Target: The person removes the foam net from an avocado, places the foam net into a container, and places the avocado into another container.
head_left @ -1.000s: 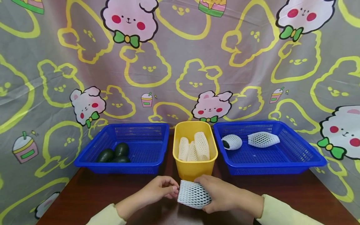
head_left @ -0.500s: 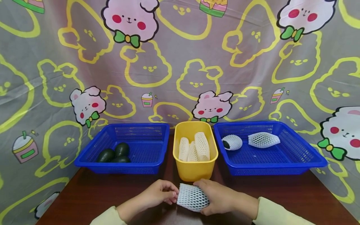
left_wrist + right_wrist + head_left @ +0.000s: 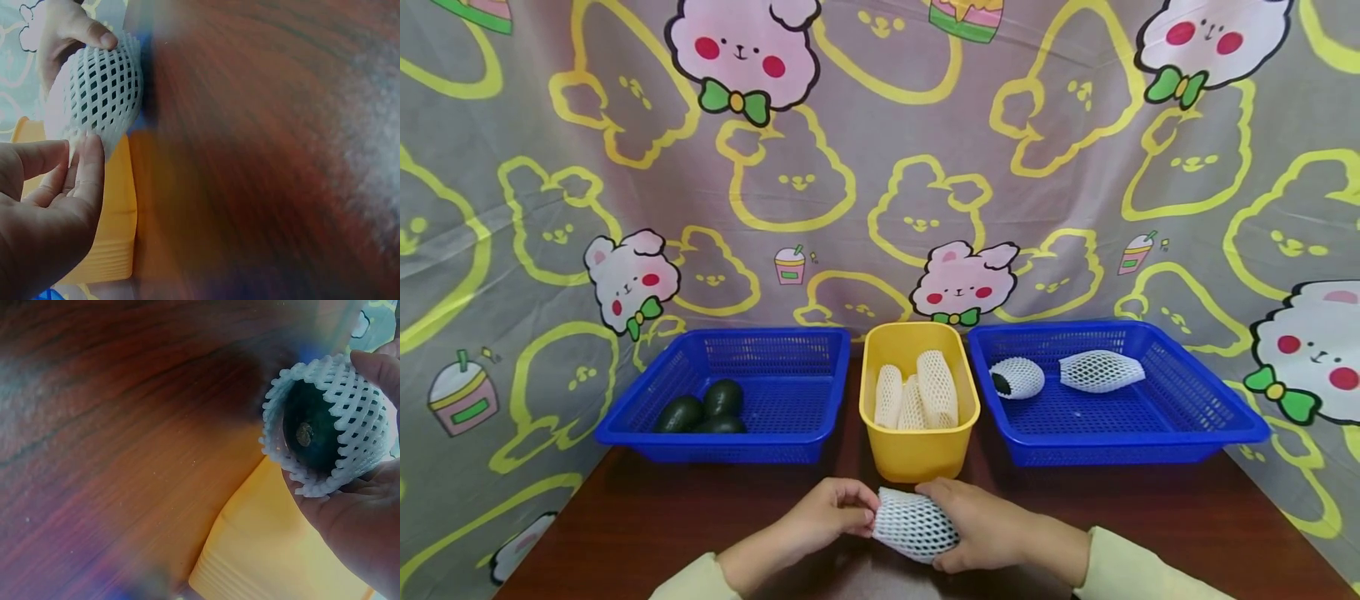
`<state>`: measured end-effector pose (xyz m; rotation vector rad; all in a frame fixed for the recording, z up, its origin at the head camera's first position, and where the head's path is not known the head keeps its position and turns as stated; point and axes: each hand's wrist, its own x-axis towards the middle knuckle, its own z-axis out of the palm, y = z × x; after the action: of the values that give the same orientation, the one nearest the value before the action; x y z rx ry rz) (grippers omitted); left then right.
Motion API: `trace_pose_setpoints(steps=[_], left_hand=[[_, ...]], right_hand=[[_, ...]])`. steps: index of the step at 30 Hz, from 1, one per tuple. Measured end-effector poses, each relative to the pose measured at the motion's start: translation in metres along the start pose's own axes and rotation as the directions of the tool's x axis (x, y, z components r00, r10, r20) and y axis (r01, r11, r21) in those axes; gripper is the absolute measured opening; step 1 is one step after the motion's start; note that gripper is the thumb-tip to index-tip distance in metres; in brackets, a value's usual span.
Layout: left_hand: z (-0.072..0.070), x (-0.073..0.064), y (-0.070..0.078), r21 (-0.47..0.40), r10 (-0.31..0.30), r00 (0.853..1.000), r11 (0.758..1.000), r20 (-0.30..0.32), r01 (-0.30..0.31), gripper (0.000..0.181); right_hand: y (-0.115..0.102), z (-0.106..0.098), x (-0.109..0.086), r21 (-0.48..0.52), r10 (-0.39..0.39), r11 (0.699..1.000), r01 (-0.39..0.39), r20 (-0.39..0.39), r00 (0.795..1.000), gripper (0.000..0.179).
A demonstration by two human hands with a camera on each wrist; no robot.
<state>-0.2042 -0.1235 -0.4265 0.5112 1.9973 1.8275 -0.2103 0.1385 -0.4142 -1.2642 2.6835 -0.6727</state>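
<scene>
In front of the yellow bin, my right hand (image 3: pixel 985 527) grips an avocado wrapped in a white foam net sleeve (image 3: pixel 915 523). The right wrist view shows the dark green avocado (image 3: pixel 311 428) with its brown stem scar at the sleeve's open end. My left hand (image 3: pixel 822 518) pinches the sleeve's other end between thumb and fingers. From the left wrist, the net (image 3: pixel 105 87) appears stretched over the fruit and narrowing toward the left fingertips (image 3: pixel 92 145).
Behind the hands stands the yellow bin (image 3: pixel 921 457) with several foam net sleeves (image 3: pixel 937 387). A blue basket (image 3: pixel 715 450) at left holds dark avocados (image 3: pixel 724 398). Another blue basket (image 3: pixel 1127 454) at right contains two netted fruits (image 3: pixel 1101 372). A patterned cloth (image 3: pixel 865 208) hangs behind.
My left fingers have closed in on the sleeve's left end, pinching it. The right hand and wrapped avocado shifted slightly left and down, then stayed nearly still.
</scene>
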Motion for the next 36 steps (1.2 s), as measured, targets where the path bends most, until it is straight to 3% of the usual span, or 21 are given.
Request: trace_pose_setpoints(steps=[10,18,24,36], left_hand=[[0.011,0.004,-0.011,0.056,0.014,1.0,0.998,0.004,-0.014,0.02],[0.019,0.012,-0.016,0.144,0.067,0.995,0.988,-0.08,-0.055,0.02],[0.024,0.015,-0.017,0.18,0.066,0.99,0.983,-0.124,-0.043,0.025],[0.026,0.02,-0.016,0.2,0.071,0.99,0.979,-0.12,-0.046,0.022]], right_hand=[[0.0,0.0,0.001,0.027,0.015,0.999,-0.016,0.025,1.0,0.08],[0.002,0.001,0.001,0.056,0.03,0.998,-0.032,0.035,0.999,0.081],[0.001,0.001,0.001,0.081,0.032,0.996,-0.035,0.045,0.998,0.081],[0.006,-0.007,-0.009,0.149,0.077,0.985,-0.083,0.047,0.996,0.086]])
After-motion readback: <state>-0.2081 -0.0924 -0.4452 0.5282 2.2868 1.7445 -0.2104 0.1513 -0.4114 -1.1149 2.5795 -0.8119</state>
